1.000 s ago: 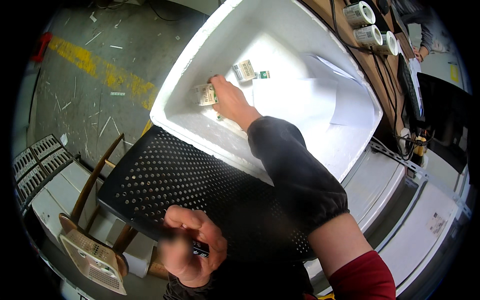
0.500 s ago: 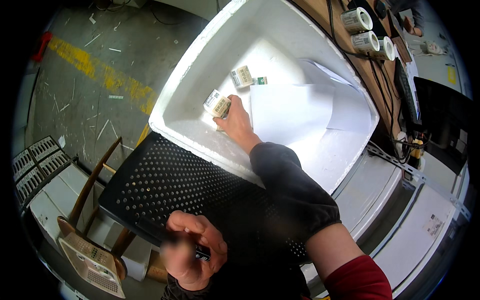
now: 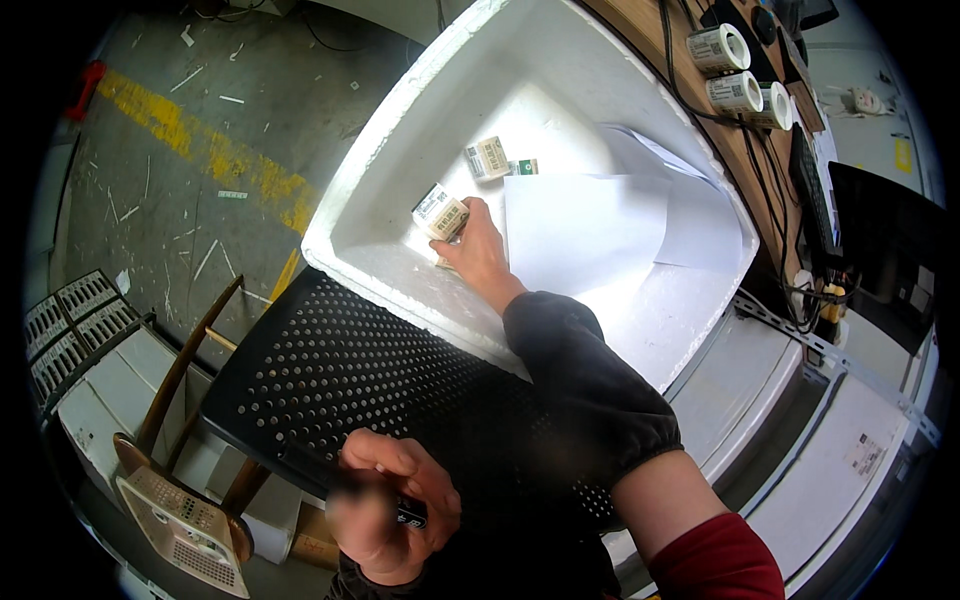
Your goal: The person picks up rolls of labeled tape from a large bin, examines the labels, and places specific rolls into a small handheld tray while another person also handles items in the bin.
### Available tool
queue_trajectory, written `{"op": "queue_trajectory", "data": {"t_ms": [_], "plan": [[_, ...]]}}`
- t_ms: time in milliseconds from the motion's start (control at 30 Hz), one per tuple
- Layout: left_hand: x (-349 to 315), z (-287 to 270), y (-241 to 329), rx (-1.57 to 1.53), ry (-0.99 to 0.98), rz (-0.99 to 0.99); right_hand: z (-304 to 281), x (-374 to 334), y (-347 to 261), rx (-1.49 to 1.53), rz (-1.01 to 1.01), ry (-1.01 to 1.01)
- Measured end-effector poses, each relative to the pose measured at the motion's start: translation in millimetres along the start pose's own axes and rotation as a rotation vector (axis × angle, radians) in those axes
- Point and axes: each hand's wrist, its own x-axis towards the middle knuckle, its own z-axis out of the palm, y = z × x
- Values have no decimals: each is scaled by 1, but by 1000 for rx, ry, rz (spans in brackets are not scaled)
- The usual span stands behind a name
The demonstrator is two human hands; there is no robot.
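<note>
My right hand reaches into a white foam box, its fingers and thumb closed on the near side of a small white-and-beige labelled carton. Part of another pale item shows beneath that carton. A second small labelled carton lies just beyond, beside a little green-and-white one. White paper sheets cover much of the box floor to the right of my hand. Lower down, over a black perforated seat, my left hand is closed round a black marker pen; a blur hides part of its grip.
At right, label rolls, dark cables and a keyboard lie on a wooden desk. A beige basket and a black slotted crate stand at lower left. A yellow stripe crosses the grey floor.
The whole view has shifted slightly. Both hands keep their grips, with the right still on the small carton and the left on the marker pen.
</note>
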Motion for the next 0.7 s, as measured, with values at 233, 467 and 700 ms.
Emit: {"op": "queue_trajectory", "data": {"t_ms": [233,467,700], "plan": [[0,1,-3,-58,-71,84,-7,-2,-6,-76,39,-63],[1,-2,-4,-120,-108,119,-27,-32,-15,-144,-230,-12],[7,-1,-8,-83,-125,115,-84,-100,-70,107,-325,-191]]}}
